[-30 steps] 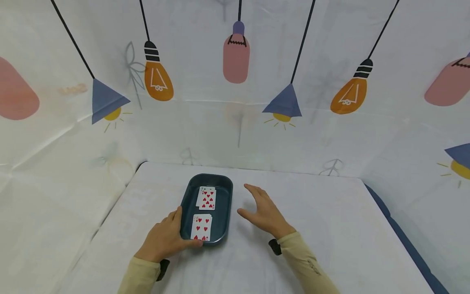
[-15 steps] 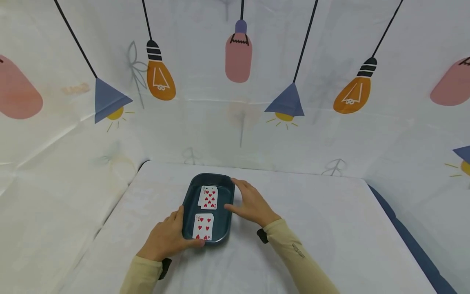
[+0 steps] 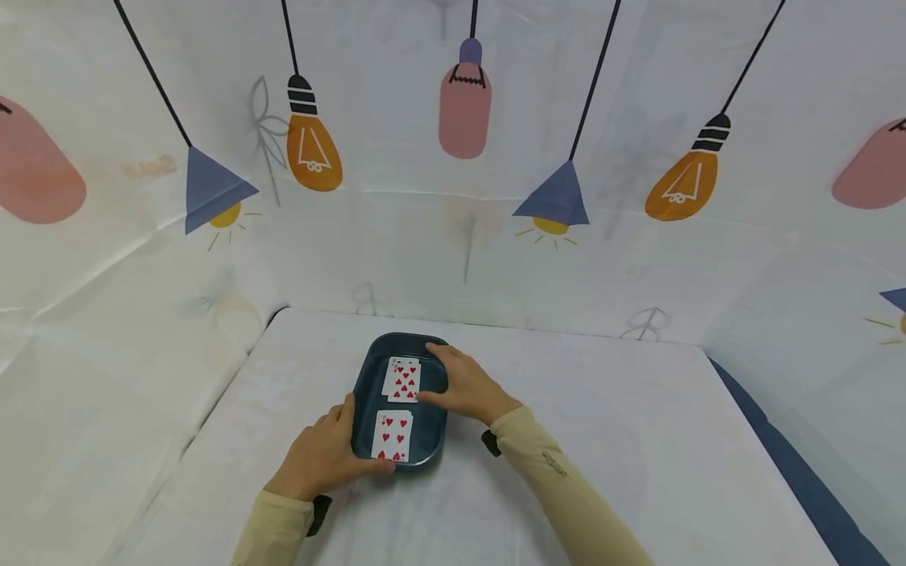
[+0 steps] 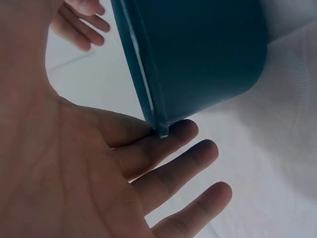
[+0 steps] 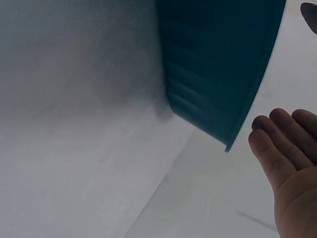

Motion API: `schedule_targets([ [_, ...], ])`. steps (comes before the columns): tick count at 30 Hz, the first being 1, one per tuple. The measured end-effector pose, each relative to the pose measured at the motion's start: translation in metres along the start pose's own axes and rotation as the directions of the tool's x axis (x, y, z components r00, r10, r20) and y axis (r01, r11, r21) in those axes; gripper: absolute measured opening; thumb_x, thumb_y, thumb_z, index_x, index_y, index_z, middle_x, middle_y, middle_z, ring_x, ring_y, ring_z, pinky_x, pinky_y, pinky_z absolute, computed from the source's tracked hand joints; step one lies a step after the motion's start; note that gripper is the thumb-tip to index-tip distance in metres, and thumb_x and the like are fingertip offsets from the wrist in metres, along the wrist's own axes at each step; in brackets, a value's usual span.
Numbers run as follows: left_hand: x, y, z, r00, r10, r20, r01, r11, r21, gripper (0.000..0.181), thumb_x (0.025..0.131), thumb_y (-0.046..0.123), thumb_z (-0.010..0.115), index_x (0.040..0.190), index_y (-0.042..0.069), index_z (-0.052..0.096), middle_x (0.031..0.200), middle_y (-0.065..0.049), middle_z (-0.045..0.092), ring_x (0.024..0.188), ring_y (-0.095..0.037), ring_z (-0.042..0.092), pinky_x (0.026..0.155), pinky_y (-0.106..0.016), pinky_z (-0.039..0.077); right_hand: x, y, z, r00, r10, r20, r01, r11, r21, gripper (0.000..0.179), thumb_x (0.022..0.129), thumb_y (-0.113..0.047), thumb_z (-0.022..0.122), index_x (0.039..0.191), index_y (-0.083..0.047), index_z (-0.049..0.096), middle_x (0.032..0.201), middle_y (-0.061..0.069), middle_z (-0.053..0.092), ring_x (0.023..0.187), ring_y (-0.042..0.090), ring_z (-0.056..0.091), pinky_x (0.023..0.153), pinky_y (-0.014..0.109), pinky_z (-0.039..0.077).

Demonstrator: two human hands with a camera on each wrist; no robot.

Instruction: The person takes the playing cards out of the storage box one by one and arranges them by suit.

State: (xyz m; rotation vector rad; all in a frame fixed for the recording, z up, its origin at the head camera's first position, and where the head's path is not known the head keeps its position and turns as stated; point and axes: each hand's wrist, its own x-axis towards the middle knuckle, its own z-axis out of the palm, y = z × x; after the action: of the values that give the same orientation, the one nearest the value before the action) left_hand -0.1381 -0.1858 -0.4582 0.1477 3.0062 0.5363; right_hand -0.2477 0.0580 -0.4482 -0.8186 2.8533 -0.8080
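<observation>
A dark teal rectangular tray (image 3: pixel 429 440) stands on the white table in the head view. Two small stacks of playing cards lie in it: the far hearts stack (image 3: pixel 403 380) and the near hearts stack (image 3: pixel 392 435). My left hand (image 3: pixel 322 456) spans the tray's near left corner, thumb at the near rim. In the left wrist view its extended fingers (image 4: pixel 166 183) touch the rim from outside. My right hand (image 3: pixel 469 384) is over the tray's far right part, fingers extended, thumb tip near the far stack. The right wrist view shows a gap between its fingertips and the tray.
A white cloth covers the table (image 3: pixel 602 440). Behind it and to the left hangs a pale sheet (image 3: pixel 396 236) printed with lamps and bulbs. Dark blue material (image 3: pixel 778 456) runs along the table's right edge.
My right hand has moved left from beside the tray to over its far right side. The left hand has stayed at the near left corner; the cards lie as before.
</observation>
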Motion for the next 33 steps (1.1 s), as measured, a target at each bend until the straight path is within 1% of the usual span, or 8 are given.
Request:
schedule_targets([
  [2, 0.000, 0.001, -0.001, 1.000, -0.004, 0.003, 0.004, 1.000, 0.008, 0.142, 0.060, 0.085, 0.075, 0.151, -0.014, 0.030, 0.138, -0.030, 0.053, 0.109, -0.043, 0.061, 0.094, -0.058, 0.050, 0.003, 0.000, 0.003, 1.000, -0.009, 0.016, 0.009, 1.000, -0.010, 0.089, 0.085, -0.043, 0.082, 0.156, -0.009, 0.039, 0.154, 0.014, 0.045, 0.139, 0.033, 0.046, 0.111, 0.048, 0.039],
  [7, -0.001, 0.003, -0.001, 1.000, -0.025, 0.019, 0.025, 1.000, -0.002, 0.140, 0.062, 0.084, 0.074, 0.152, -0.013, 0.029, 0.139, -0.030, 0.052, 0.108, -0.042, 0.060, 0.094, -0.058, 0.050, 0.010, 0.002, 0.010, 0.999, -0.008, 0.048, 0.010, 0.999, -0.048, 0.089, 0.085, -0.043, 0.082, 0.155, -0.009, 0.039, 0.152, 0.015, 0.046, 0.135, 0.033, 0.050, 0.109, 0.047, 0.042],
  [13, 0.001, 0.002, 0.002, 1.000, -0.018, 0.001, 0.018, 1.000, -0.001, 0.139, 0.063, 0.084, 0.074, 0.152, -0.014, 0.029, 0.139, -0.030, 0.052, 0.109, -0.042, 0.060, 0.095, -0.059, 0.049, 0.017, 0.004, 0.016, 0.998, -0.027, 0.052, 0.030, 0.997, -0.071, 0.088, 0.084, -0.043, 0.083, 0.154, -0.009, 0.041, 0.151, 0.015, 0.048, 0.133, 0.032, 0.052, 0.108, 0.046, 0.043],
  [16, 0.001, 0.000, 0.003, 1.000, -0.016, -0.002, 0.016, 1.000, -0.009, 0.139, 0.063, 0.083, 0.074, 0.152, -0.014, 0.029, 0.139, -0.030, 0.052, 0.110, -0.043, 0.059, 0.095, -0.060, 0.048, 0.022, 0.006, 0.019, 0.997, -0.039, 0.063, 0.046, 0.994, -0.101, 0.087, 0.084, -0.042, 0.083, 0.154, -0.009, 0.043, 0.149, 0.014, 0.051, 0.131, 0.029, 0.054, 0.108, 0.043, 0.044],
  [20, 0.001, -0.001, 0.003, 1.000, -0.018, -0.006, 0.018, 1.000, -0.025, 0.139, 0.063, 0.082, 0.075, 0.152, -0.013, 0.029, 0.138, -0.029, 0.053, 0.107, -0.041, 0.060, 0.094, -0.058, 0.049, 0.030, 0.006, 0.023, 0.995, -0.044, 0.087, 0.057, 0.988, -0.147, 0.085, 0.084, -0.043, 0.083, 0.153, -0.010, 0.045, 0.147, 0.012, 0.053, 0.129, 0.026, 0.056, 0.108, 0.040, 0.044],
  [26, 0.001, -0.001, 0.003, 1.000, -0.016, -0.005, 0.016, 0.999, -0.030, 0.139, 0.063, 0.082, 0.075, 0.152, -0.014, 0.029, 0.138, -0.030, 0.053, 0.107, -0.041, 0.060, 0.094, -0.058, 0.049, 0.042, 0.006, 0.030, 0.990, -0.046, 0.135, 0.081, 0.962, -0.260, 0.084, 0.084, -0.047, 0.081, 0.152, -0.012, 0.047, 0.148, 0.007, 0.054, 0.131, 0.022, 0.054, 0.110, 0.037, 0.041],
  [29, 0.001, 0.000, 0.003, 1.000, -0.016, -0.001, 0.016, 0.999, -0.031, 0.138, 0.064, 0.082, 0.075, 0.152, -0.014, 0.029, 0.139, -0.030, 0.052, 0.110, -0.042, 0.059, 0.094, -0.058, 0.049, 0.047, 0.008, 0.034, 0.988, -0.052, 0.147, 0.094, 0.950, -0.297, 0.085, 0.084, -0.049, 0.082, 0.152, -0.013, 0.047, 0.147, 0.006, 0.055, 0.130, 0.022, 0.055, 0.110, 0.037, 0.042],
  [33, 0.002, 0.000, 0.003, 1.000, -0.017, -0.001, 0.017, 1.000, -0.026, 0.137, 0.064, 0.083, 0.074, 0.152, -0.014, 0.030, 0.140, -0.029, 0.052, 0.111, -0.042, 0.059, 0.095, -0.058, 0.049, 0.054, 0.010, 0.037, 0.985, -0.049, 0.165, 0.104, 0.932, -0.346, 0.087, 0.083, -0.054, 0.080, 0.152, -0.013, 0.046, 0.147, 0.005, 0.055, 0.131, 0.022, 0.055, 0.112, 0.039, 0.039],
])
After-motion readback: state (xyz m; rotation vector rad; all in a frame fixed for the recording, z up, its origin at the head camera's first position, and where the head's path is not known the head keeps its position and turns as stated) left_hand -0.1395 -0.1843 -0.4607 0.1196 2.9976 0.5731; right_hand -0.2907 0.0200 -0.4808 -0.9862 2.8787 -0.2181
